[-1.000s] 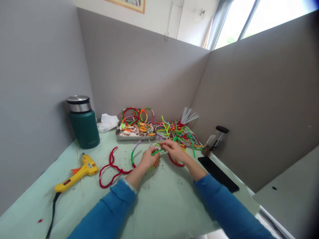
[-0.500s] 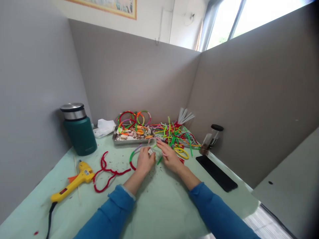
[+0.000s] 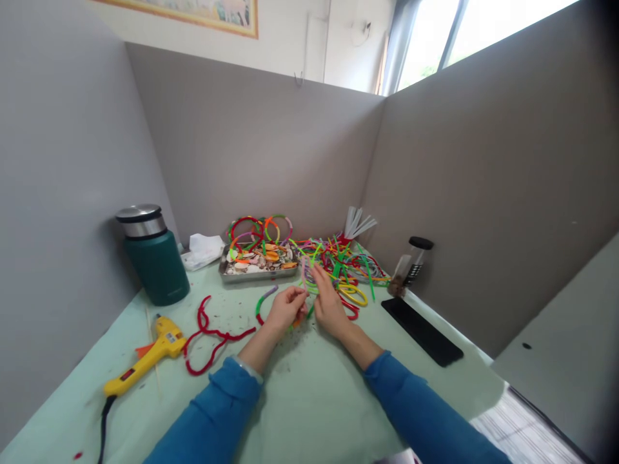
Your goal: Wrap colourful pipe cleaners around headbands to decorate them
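My left hand rests on the pale green table, fingers pinched on a many-coloured pipe-cleaner ring with green, purple and orange sections. My right hand sits right beside it, fingers closed around a pink pipe cleaner that sticks upward. Both hands nearly touch. Just behind them lies a heap of loose coloured pipe cleaners, with a yellow ring at its near edge.
A metal tray of shells and rings stands at the back. A red bent pipe cleaner, a yellow glue gun and a green flask are at the left. A black phone and a small jar lie right.
My right hand let go of the green piece it held a second ago and now holds a pink pipe cleaner upright. The hands shifted slightly nearer the pile.
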`<state>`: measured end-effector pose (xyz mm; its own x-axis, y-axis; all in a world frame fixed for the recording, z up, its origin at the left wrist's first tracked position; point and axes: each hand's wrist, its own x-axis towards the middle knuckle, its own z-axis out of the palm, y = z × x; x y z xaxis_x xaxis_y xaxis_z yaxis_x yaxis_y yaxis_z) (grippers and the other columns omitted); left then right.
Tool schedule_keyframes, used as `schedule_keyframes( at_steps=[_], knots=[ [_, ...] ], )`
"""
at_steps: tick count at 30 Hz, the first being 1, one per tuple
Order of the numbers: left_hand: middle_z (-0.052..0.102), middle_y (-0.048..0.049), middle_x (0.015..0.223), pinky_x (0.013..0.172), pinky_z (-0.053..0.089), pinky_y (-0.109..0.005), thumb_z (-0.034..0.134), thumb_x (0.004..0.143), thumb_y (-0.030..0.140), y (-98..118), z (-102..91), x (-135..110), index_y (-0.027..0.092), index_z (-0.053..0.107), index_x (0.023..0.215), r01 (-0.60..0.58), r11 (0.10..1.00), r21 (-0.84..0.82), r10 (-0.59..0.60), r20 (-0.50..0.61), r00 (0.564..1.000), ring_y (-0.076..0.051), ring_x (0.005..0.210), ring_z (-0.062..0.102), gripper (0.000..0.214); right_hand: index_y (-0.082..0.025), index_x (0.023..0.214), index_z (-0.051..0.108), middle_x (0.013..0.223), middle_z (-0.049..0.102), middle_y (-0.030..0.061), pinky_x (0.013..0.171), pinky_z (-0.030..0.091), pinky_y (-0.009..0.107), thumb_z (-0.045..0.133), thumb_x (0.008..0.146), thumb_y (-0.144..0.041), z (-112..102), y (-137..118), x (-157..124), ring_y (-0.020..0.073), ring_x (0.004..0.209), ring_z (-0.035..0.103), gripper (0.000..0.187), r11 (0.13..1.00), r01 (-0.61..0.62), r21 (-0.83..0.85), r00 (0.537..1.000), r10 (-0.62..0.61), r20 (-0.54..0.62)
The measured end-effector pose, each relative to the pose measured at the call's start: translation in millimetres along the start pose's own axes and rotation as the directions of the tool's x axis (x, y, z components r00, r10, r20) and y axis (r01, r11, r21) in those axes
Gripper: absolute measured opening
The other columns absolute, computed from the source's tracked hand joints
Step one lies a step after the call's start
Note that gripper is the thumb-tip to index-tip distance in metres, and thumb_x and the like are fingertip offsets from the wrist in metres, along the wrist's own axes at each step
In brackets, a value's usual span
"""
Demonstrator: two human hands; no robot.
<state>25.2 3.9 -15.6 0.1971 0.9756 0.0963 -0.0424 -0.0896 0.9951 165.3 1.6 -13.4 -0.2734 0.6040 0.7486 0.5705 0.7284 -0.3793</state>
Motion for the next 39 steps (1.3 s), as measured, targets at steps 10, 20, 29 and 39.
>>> schedule_keyframes(
  at_steps=[10,20,29,39],
  knots=[
    [0.061,0.0002,0.059,0.054,0.032,-0.021,0.049,0.076,0.030,1,-5.7,-3,0.016,0.068,0.080,-0.173,0.744,0.646,0.220,0.007,0.975,-0.010,0.053,0.048,0.025,-0.017,0.065,0.055,0.056,0.051,-0.0022,0.049,0.036,0.021,0.055,0.075,-0.043,20,11,1,0.0108,0.052,0.047,0.028,0.674,-0.499,0.545,0.832,0.548,0.085],
    [0.058,0.0001,0.052,0.049,0.032,-0.021,0.051,0.074,0.041,-9,-5.5,-1,0.014,0.066,0.072,-0.111,0.860,0.498,0.064,0.110,0.992,-0.010,0.046,0.046,0.031,-0.016,0.069,0.061,0.044,0.047,-0.0042,0.040,0.025,0.021,0.061,0.069,-0.047,9,21,0,0.0084,0.039,0.036,0.031,0.428,-0.494,0.757,0.726,0.682,0.089],
    [0.054,0.0011,0.050,0.047,0.031,-0.020,0.047,0.078,0.039,-2,1.6,-7,0.014,0.061,0.061,-0.212,0.881,0.423,0.064,0.338,0.939,-0.008,0.045,0.041,0.034,-0.014,0.073,0.064,0.066,0.062,0.0018,0.039,0.027,0.018,0.067,0.067,-0.039,3,22,-1,0.0050,0.042,0.040,0.026,0.203,-0.426,0.882,0.718,0.668,0.194],
    [0.066,-0.0051,0.075,0.036,0.027,-0.019,0.058,0.072,0.039,-5,-1.6,-4,0.012,0.053,0.099,-0.004,0.987,0.159,-0.043,0.292,0.956,-0.006,0.038,0.042,0.038,-0.016,0.079,0.061,0.064,0.058,0.0002,0.036,0.027,0.017,0.066,0.072,-0.031,-7,30,-1,0.0058,0.043,0.042,0.018,-0.017,-0.258,0.966,0.752,0.624,0.212]
  ],
)
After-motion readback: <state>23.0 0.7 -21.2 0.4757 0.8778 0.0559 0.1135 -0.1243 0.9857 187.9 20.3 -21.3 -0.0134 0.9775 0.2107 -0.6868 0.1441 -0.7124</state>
